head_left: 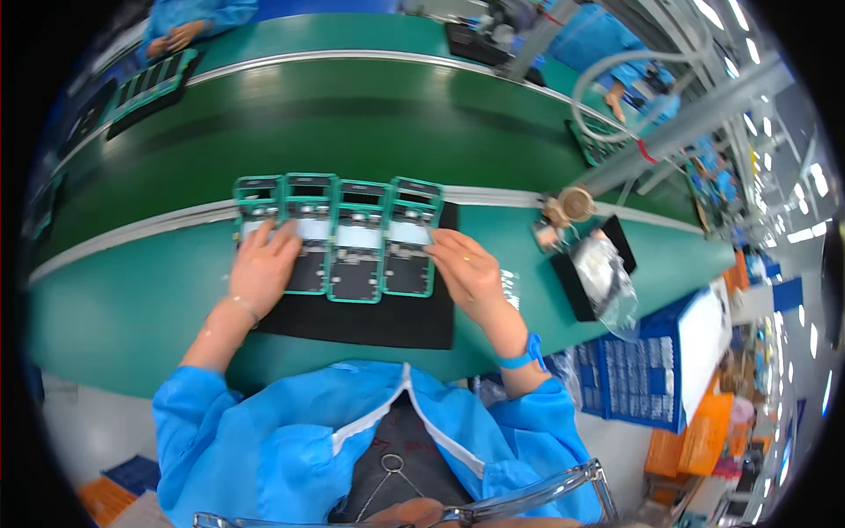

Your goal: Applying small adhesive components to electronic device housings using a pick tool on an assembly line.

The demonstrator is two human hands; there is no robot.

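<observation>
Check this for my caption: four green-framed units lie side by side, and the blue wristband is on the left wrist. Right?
No: the head view shows the blue wristband on the right wrist; the four units do lie side by side.

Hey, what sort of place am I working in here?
Most likely an electronics assembly line: four green-framed device units before you, a long, belt-like green surface, and other people in blue workwear beside it.

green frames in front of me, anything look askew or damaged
The third green frame from the left sits slightly nearer you than the second and fourth, making the row uneven. No damage shows, but small details are blurred.
</observation>
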